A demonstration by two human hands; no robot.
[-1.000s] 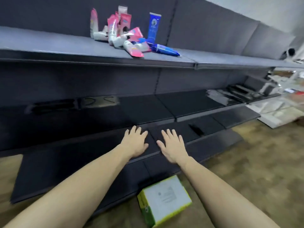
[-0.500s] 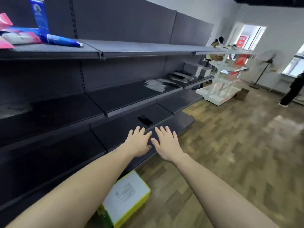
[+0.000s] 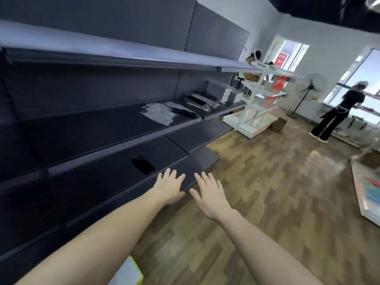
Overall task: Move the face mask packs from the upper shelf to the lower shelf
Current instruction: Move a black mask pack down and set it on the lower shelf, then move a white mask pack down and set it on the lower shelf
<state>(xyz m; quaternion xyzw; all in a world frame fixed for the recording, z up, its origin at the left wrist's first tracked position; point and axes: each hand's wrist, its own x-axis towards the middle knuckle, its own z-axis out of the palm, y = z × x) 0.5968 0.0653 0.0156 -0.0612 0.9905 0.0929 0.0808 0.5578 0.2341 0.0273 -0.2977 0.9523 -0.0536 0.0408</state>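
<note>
Flat clear-and-dark packs, likely the face mask packs, lie on the middle shelf of the dark gondola, far down the aisle; print too blurred to read. Upper shelf above them. Left hand and right hand: both arms outstretched, palms down, fingers spread, gripping nothing, side by side over the lowest shelf edge. White-and-yellow box on floor, label unreadable.
</note>
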